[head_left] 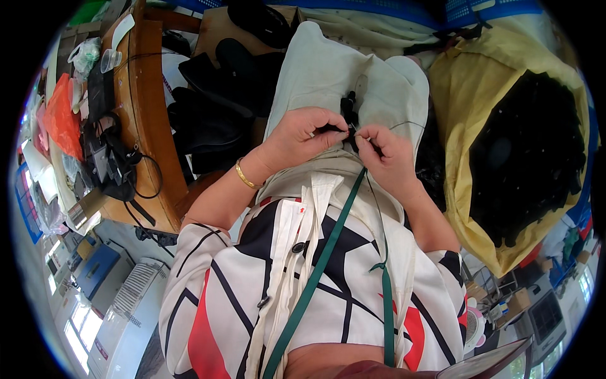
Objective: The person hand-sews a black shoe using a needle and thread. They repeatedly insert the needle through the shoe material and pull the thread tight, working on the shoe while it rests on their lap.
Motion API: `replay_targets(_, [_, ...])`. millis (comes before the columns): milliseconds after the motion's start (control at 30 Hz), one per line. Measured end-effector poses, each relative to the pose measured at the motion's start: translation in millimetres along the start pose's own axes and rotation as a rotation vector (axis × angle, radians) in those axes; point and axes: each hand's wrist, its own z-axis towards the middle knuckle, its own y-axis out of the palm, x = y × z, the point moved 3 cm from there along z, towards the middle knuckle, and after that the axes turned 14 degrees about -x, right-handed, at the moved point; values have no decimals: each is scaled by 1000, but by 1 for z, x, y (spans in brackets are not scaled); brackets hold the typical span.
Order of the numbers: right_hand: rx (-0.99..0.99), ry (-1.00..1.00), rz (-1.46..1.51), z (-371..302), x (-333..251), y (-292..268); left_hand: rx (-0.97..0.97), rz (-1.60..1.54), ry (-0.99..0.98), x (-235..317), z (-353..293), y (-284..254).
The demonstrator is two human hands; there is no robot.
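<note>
My left hand (310, 136) and my right hand (389, 159) meet over my lap, fingertips nearly touching. Both are closed in a pinch; whatever lies between the fingertips is too small to make out. Just beyond them a small black piece (349, 108) rests against the off-white apron cloth (315, 76) spread over my legs. A thin dark cord (407, 123) runs out past my right hand. Below my hands, a green strap (322, 259) slants across my patterned shirt, and a second green strap (387, 309) hangs to its right.
On the left stands a wooden table (148, 126) with a red plastic bag (63, 120) and other clutter beside it. Black shoes (218, 95) are piled between table and legs. A yellow sack (464, 126) on the right holds black pieces (524, 158). Blue crates (492, 12) line the far side.
</note>
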Motion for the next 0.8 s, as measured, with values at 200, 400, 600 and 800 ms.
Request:
replay_targets(200, [2, -189, -233, 0, 3, 12, 3, 39, -78, -1, 0, 4])
replay_targets(400, [-44, -167, -161, -6, 2, 2, 16, -68, -46, -6, 0, 5])
replay_targets(600, [-179, 119, 116, -2, -4, -33, -58, 118, 50, 2, 2, -4])
replay_targets(800, [-273, 56, 54, -2, -5, -36, -74, 162, 101, 7, 5, -3])
